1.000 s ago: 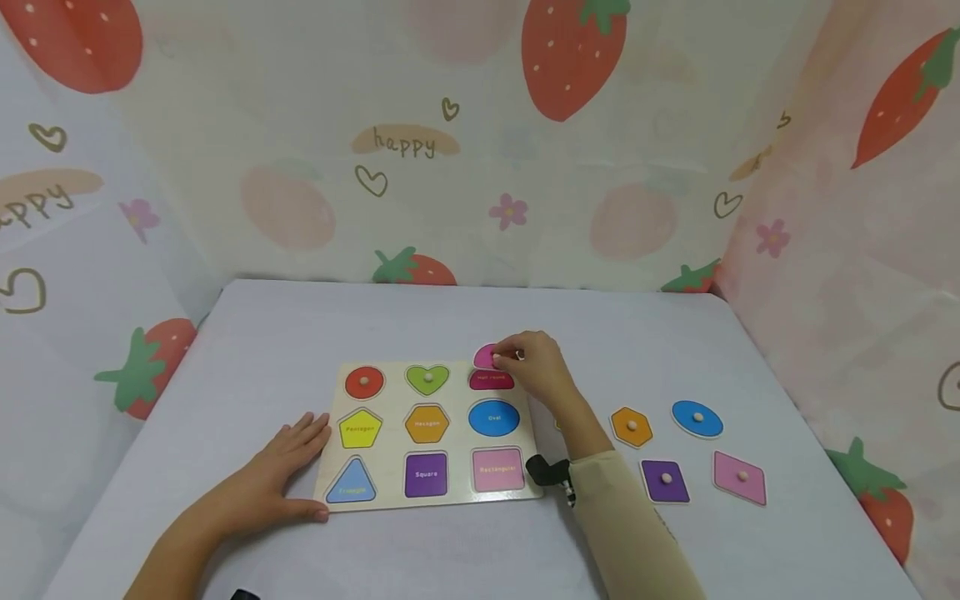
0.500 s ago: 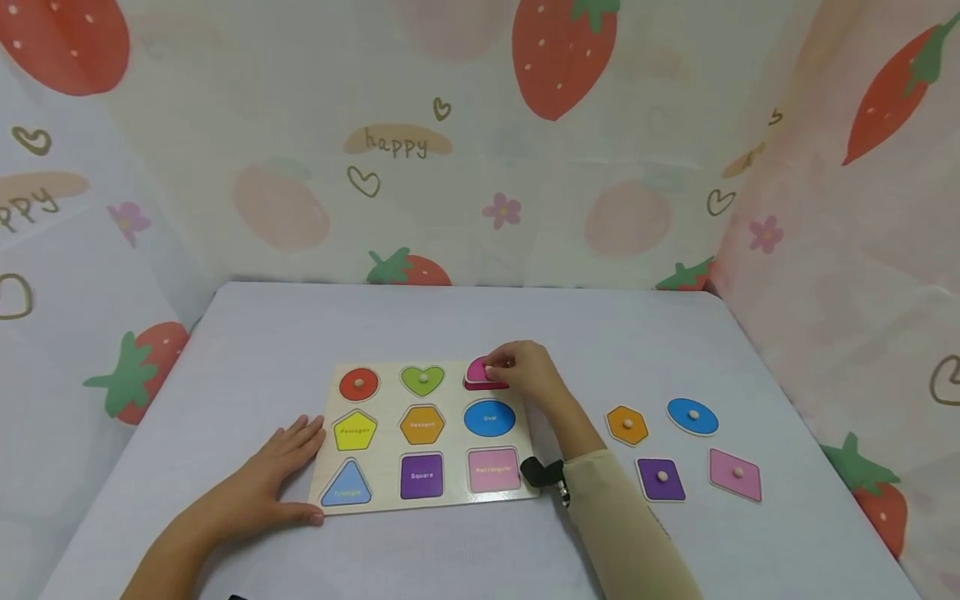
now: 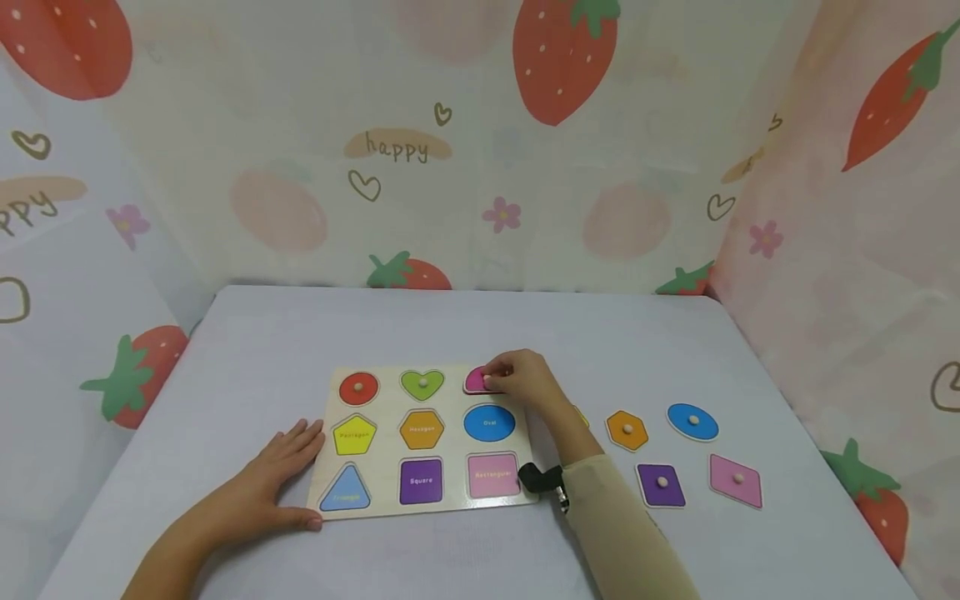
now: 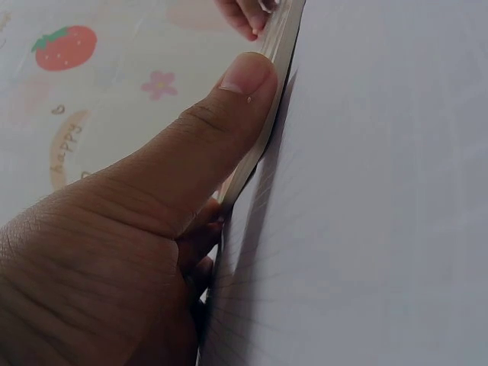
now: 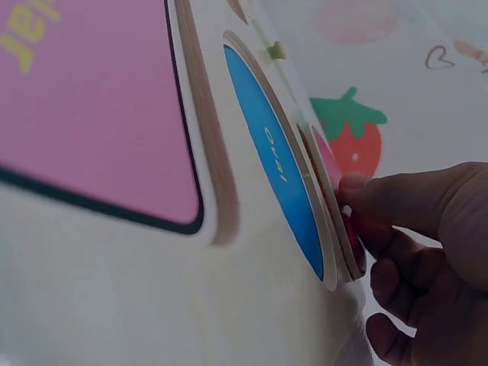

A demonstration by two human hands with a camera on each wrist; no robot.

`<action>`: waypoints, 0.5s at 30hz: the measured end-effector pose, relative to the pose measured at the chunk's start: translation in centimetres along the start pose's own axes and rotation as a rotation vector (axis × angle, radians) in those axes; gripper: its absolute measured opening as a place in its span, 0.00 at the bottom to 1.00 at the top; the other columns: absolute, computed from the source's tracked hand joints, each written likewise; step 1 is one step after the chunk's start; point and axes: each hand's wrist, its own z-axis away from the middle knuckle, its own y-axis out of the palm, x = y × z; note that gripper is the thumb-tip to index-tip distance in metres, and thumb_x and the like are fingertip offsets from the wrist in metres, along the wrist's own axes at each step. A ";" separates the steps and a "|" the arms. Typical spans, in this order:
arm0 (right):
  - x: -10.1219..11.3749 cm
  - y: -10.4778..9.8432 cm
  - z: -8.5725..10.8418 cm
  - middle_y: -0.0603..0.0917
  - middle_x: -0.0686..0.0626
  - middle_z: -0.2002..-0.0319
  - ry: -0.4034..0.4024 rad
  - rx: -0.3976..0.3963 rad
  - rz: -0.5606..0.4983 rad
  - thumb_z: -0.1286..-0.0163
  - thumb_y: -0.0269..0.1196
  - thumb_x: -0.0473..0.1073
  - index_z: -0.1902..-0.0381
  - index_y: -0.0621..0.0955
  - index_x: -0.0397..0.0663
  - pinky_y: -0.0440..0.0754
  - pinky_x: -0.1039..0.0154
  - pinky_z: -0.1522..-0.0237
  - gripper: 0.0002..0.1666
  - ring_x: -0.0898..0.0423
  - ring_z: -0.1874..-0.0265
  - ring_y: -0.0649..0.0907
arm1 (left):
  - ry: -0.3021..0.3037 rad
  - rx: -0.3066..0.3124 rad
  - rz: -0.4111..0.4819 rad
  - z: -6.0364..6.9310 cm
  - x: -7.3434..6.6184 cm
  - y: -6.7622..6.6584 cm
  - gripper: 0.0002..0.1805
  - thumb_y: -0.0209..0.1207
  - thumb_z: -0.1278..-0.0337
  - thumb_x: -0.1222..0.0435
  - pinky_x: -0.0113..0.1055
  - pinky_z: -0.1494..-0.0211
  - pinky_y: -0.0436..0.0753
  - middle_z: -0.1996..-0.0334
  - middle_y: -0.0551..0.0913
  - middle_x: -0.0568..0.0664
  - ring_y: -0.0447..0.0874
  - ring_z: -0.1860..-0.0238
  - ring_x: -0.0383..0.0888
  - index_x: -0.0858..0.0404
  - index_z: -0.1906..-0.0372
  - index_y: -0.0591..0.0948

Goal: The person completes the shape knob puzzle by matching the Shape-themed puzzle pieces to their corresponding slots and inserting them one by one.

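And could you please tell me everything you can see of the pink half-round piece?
The pink half-round piece is flat and thin, with a pale, wood-like edge. Its straight side faces the person. It is at the far right corner of the puzzle board, beyond the blue oval space; whether it is fully seated I cannot tell. The right hand pinches it near the middle, covering its right part.

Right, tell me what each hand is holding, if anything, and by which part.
The right hand pinches the magenta half-round puzzle piece by its small knob. The left hand grips nothing, resting against the left edge of the cream rectangular puzzle board.
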 end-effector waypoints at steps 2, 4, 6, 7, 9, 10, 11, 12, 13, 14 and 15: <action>-0.2 0.2 0.0 0.87 0.50 0.60 0.001 0.004 -0.005 0.32 0.71 0.46 0.55 0.90 0.51 0.87 0.58 0.51 0.10 0.52 0.57 0.81 | 0.003 0.005 -0.005 0.0 0.0 0.0 0.68 0.71 0.67 0.29 0.09 0.32 0.25 0.18 0.55 0.50 0.43 0.17 0.58 0.59 0.19 0.61; -0.4 0.4 -0.1 0.87 0.50 0.60 -0.004 0.001 -0.012 0.32 0.71 0.47 0.55 0.90 0.51 0.88 0.58 0.50 0.10 0.52 0.57 0.82 | 0.004 0.002 -0.008 0.0 0.0 -0.1 0.68 0.71 0.66 0.29 0.09 0.32 0.25 0.18 0.55 0.50 0.43 0.17 0.58 0.58 0.19 0.61; -0.5 0.6 -0.1 0.88 0.50 0.60 -0.006 0.002 -0.020 0.32 0.71 0.47 0.55 0.90 0.52 0.88 0.57 0.49 0.10 0.52 0.57 0.82 | 0.013 -0.004 -0.004 0.1 0.0 -0.2 0.67 0.71 0.65 0.29 0.10 0.31 0.25 0.18 0.55 0.51 0.43 0.17 0.58 0.58 0.19 0.61; -0.5 0.7 -0.2 0.88 0.50 0.60 -0.006 0.003 -0.023 0.32 0.71 0.47 0.55 0.90 0.52 0.88 0.57 0.49 0.10 0.52 0.57 0.82 | 0.014 -0.006 -0.003 0.1 0.0 -0.2 0.67 0.71 0.65 0.29 0.10 0.31 0.25 0.18 0.55 0.51 0.43 0.17 0.58 0.58 0.19 0.61; -0.6 0.7 -0.2 0.88 0.50 0.59 -0.005 0.007 -0.029 0.32 0.71 0.47 0.55 0.90 0.51 0.87 0.57 0.48 0.11 0.51 0.56 0.82 | 0.013 -0.007 0.002 0.1 0.0 -0.3 0.67 0.71 0.65 0.30 0.10 0.31 0.26 0.18 0.55 0.51 0.43 0.17 0.58 0.58 0.20 0.61; -0.6 0.8 -0.2 0.88 0.50 0.59 -0.003 0.008 -0.029 0.32 0.71 0.47 0.55 0.90 0.51 0.87 0.57 0.48 0.11 0.51 0.56 0.82 | 0.015 -0.006 0.001 0.1 0.0 -0.3 0.67 0.71 0.65 0.30 0.10 0.31 0.26 0.18 0.55 0.51 0.43 0.17 0.59 0.59 0.20 0.61; -0.7 0.8 -0.2 0.88 0.50 0.59 0.003 0.010 -0.030 0.32 0.71 0.47 0.55 0.90 0.51 0.87 0.57 0.48 0.11 0.51 0.56 0.82 | 0.014 -0.004 0.004 0.1 0.0 -0.3 0.67 0.71 0.65 0.29 0.10 0.31 0.26 0.18 0.55 0.51 0.43 0.17 0.59 0.59 0.20 0.61; -0.7 0.8 -0.2 0.88 0.50 0.59 0.008 0.009 -0.027 0.32 0.71 0.48 0.55 0.90 0.51 0.87 0.57 0.48 0.11 0.51 0.56 0.82 | 0.014 -0.002 0.008 0.1 0.1 -0.2 0.67 0.71 0.65 0.30 0.10 0.31 0.26 0.18 0.55 0.51 0.43 0.17 0.59 0.59 0.20 0.61; -0.7 0.8 -0.2 0.88 0.51 0.59 0.013 0.008 -0.025 0.32 0.71 0.48 0.55 0.90 0.52 0.87 0.57 0.48 0.11 0.51 0.56 0.82 | 0.006 0.001 0.009 0.1 0.1 -0.1 0.67 0.71 0.65 0.29 0.10 0.31 0.25 0.18 0.55 0.50 0.43 0.17 0.58 0.58 0.19 0.60; -0.7 0.8 -0.2 0.88 0.51 0.59 0.018 0.008 -0.020 0.32 0.71 0.48 0.55 0.90 0.52 0.87 0.57 0.48 0.11 0.52 0.56 0.82 | 0.008 0.000 0.009 0.1 0.1 0.0 0.67 0.71 0.65 0.29 0.10 0.31 0.25 0.18 0.54 0.50 0.42 0.17 0.58 0.58 0.19 0.60; -0.7 0.7 -0.2 0.87 0.51 0.59 0.022 0.008 -0.017 0.32 0.71 0.48 0.55 0.90 0.52 0.87 0.57 0.48 0.11 0.52 0.55 0.82 | 0.010 -0.001 0.011 0.1 0.1 0.1 0.67 0.71 0.65 0.29 0.10 0.30 0.25 0.18 0.55 0.51 0.42 0.17 0.58 0.58 0.19 0.60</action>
